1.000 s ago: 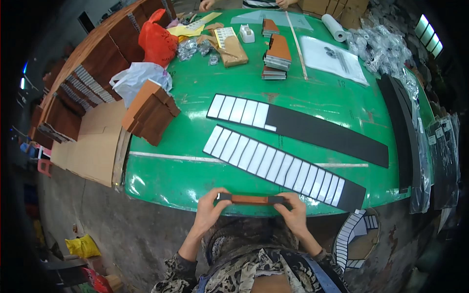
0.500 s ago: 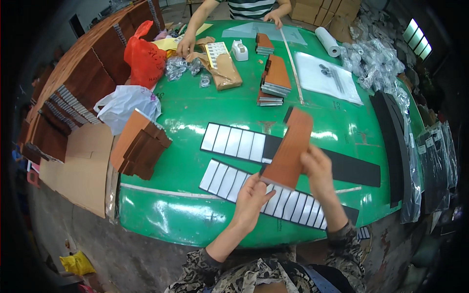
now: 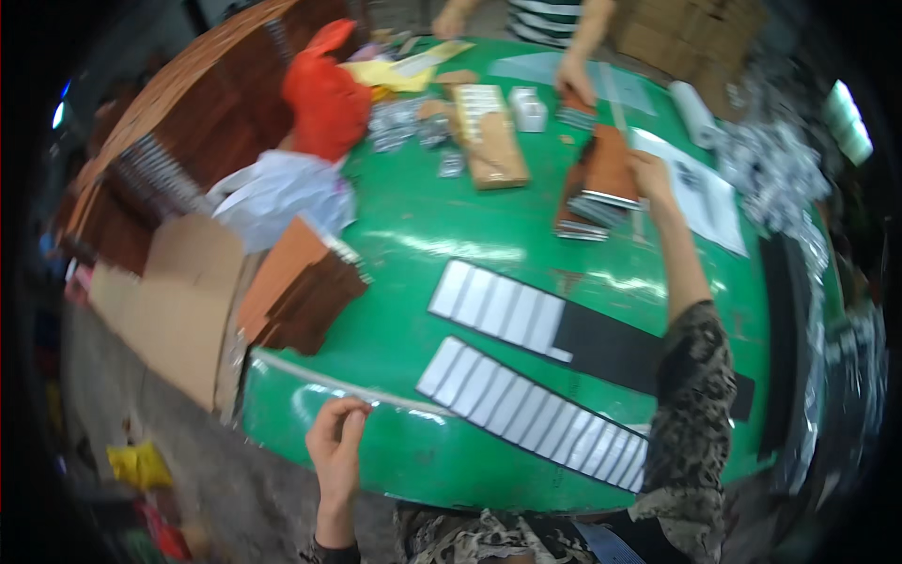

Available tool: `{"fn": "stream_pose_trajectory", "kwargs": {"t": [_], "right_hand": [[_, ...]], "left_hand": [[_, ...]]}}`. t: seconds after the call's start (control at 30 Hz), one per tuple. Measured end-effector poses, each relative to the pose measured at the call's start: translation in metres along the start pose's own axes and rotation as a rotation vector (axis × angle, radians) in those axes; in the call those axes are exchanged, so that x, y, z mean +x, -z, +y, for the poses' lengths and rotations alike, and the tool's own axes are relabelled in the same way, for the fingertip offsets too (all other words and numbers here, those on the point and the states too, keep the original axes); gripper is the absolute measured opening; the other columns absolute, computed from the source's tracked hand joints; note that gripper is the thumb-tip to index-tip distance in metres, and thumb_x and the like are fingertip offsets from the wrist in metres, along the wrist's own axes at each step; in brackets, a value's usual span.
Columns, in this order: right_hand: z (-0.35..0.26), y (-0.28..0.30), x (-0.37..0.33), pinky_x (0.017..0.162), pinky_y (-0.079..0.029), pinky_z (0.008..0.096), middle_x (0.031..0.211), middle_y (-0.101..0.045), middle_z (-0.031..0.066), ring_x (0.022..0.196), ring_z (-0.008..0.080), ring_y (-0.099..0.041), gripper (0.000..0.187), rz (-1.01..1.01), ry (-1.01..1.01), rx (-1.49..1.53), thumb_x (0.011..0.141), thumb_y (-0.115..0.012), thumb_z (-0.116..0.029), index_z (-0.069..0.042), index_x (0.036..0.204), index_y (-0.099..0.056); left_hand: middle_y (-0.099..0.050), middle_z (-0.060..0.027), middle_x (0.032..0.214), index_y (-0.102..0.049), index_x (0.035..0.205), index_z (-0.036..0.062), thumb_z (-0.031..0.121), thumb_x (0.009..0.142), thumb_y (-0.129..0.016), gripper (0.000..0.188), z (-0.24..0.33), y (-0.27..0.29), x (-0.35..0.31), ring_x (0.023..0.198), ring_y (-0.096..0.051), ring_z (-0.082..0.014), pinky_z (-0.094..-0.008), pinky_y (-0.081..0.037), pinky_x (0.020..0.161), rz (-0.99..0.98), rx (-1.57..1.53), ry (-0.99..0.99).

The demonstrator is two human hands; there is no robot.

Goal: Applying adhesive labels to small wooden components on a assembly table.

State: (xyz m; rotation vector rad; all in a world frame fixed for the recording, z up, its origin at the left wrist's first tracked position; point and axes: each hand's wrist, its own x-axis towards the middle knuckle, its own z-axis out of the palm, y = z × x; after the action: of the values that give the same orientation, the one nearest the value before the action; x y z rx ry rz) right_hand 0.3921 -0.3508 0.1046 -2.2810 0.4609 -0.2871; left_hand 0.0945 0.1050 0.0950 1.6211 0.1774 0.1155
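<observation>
My right hand (image 3: 650, 175) reaches out to a small stack of brown wood-look panels and grips the right edge of the top brown panel (image 3: 611, 162). The stack's pale layered edges (image 3: 594, 222) face me. My left hand (image 3: 336, 449) is above the near left part of the green table, thumb and forefinger pinched together; whatever they may hold is too small to make out. Between my arms lie two long black strips bearing white rectangular pieces, a farther strip (image 3: 501, 307) and a nearer strip (image 3: 526, 406). My right sleeve covers part of the farther one.
Another person's hand (image 3: 575, 83) touches a smaller panel stack across the green table (image 3: 404, 246). Brown panels (image 3: 301, 284) lean at left beside a white bag (image 3: 282, 199) and red bag (image 3: 327, 99). A paper packet (image 3: 496, 155) lies behind; black strips (image 3: 782, 338) line the right.
The brown panel that both hands held is out of them; my right hand has moved away to the stack, my left toward the lower left. The other person's hand has moved onto the small stack.
</observation>
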Motion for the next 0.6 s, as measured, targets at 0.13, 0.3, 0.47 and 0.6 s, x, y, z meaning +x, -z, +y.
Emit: {"fn": "stream_pose_trajectory", "kwargs": {"t": [0.13, 0.3, 0.47, 0.6], "right_hand": [[0.033, -0.005, 0.003, 0.084, -0.047, 0.0363, 0.099, -0.067, 0.0198, 0.094, 0.0303, -0.064, 0.036, 0.189, 0.213, -0.102, 0.083, -0.051, -0.024, -0.006, 0.111, -0.065], [0.007, 0.014, -0.059, 0.086, -0.042, 0.0307, 0.109, -0.062, 0.0099, 0.095, 0.0203, -0.057, 0.034, 0.308, 0.193, 0.126, 0.087, -0.052, -0.016, -0.005, 0.117, -0.061], [0.004, 0.033, -0.159, 0.077, -0.041, 0.0250, 0.098, -0.060, 0.0031, 0.081, 0.0131, -0.050, 0.022, 0.072, 0.385, 0.176, 0.088, -0.052, -0.006, -0.002, 0.108, -0.062], [0.011, 0.057, -0.249, 0.073, -0.044, 0.0254, 0.094, -0.062, 0.0067, 0.080, 0.0155, -0.055, 0.018, -0.027, 0.411, 0.087, 0.087, -0.052, 0.000, 0.000, 0.102, -0.062]], "left_hand": [[-0.061, -0.0109, 0.094, -0.060, 0.098, -0.0011, -0.003, 0.083, -0.057, 0.016, 0.021, 0.025, 0.029, 0.088, -0.059, -0.0235, -0.0309, -0.045, 0.079, 0.073, 0.543, -0.415], [-0.059, -0.0163, 0.106, -0.055, 0.114, 0.0031, 0.012, 0.077, -0.067, 0.040, 0.045, 0.044, 0.106, 0.097, -0.056, -0.0336, -0.0410, -0.045, 0.084, 0.272, 1.047, -0.730], [-0.056, -0.0170, 0.110, -0.050, 0.122, 0.0059, 0.020, 0.071, -0.073, 0.058, 0.051, 0.063, 0.155, 0.099, -0.055, -0.0327, -0.0414, -0.046, 0.080, -0.009, 1.186, -0.398], [-0.055, -0.0164, 0.111, -0.051, 0.121, 0.0057, 0.015, 0.067, -0.074, 0.059, 0.051, 0.060, 0.142, 0.096, -0.056, -0.0324, -0.0408, -0.047, 0.078, 0.174, 1.341, -0.841]]}}
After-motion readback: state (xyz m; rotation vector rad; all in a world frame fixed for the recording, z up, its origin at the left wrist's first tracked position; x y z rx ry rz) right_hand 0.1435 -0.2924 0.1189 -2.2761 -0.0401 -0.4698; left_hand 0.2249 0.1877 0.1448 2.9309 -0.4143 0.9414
